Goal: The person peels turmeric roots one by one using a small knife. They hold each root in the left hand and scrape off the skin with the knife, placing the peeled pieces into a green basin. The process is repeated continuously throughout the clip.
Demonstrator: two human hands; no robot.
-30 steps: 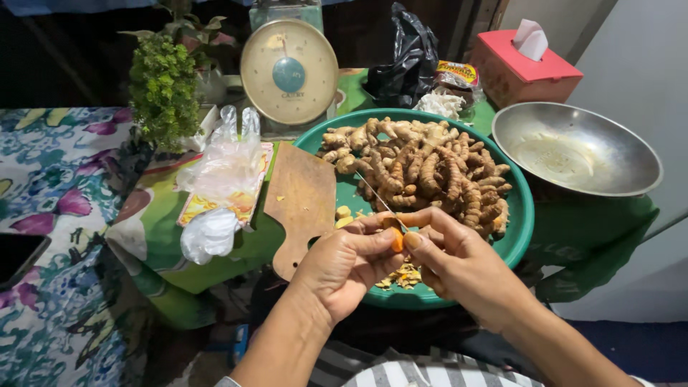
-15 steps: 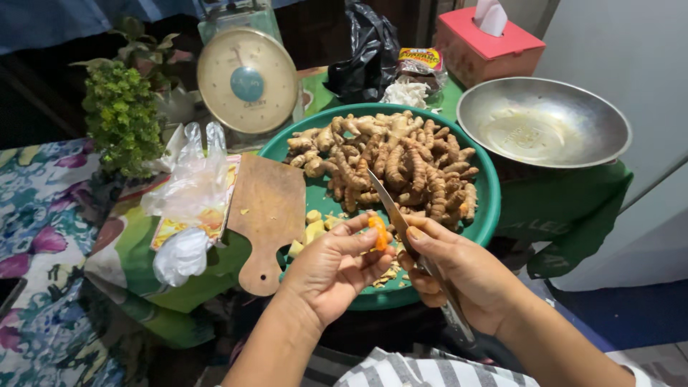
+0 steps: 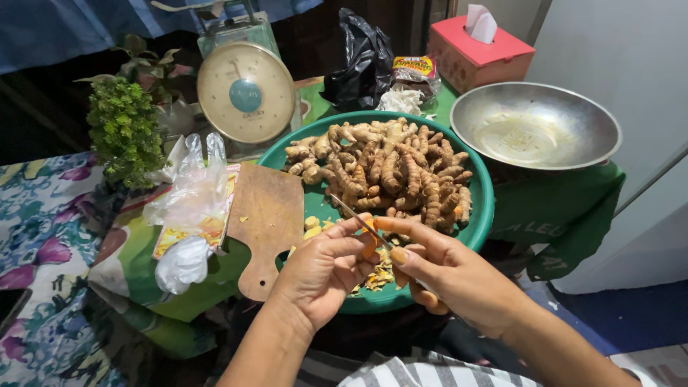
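**Inspector:** Head view, looking down over the worktop (image 3: 573, 208). Left hand (image 3: 326, 269) has its grip clamped on a small orange piece of root (image 3: 368, 252), held just above the near rim of the green basin (image 3: 484, 208). Right hand (image 3: 451, 276) has its grip closed on a thin knife (image 3: 356, 216), thumb braced, blade lying across the piece.

**Clerk:** How would that piece handle?

**Inspector:** My judgement: light, firm and knobbly, likely slick where the skin is off. Best pinched at its ends between thumb and fingertips, clear of the blade. Small enough to slip.

**Clerk:** Counts?

**Inspector:** One basin. One heap of unpeeled roots (image 3: 390, 168) in it; too many and too overlapped to count, dozens at a guess. A scatter of peelings (image 3: 374, 276) under the hands, uncountable. A few yellow pieces (image 3: 312, 229) by the board. One wooden cutting board (image 3: 266, 218), resting on the basin's left edge. One steel bowl (image 3: 534, 125), beside the basin on the right, apart from it. One dial scale (image 3: 246, 93), one red tissue box (image 3: 481, 50), one black bag (image 3: 362, 61), one small leafy plant (image 3: 123, 129), and clear plastic bags (image 3: 190, 193) left of the board; I cannot tell how many.
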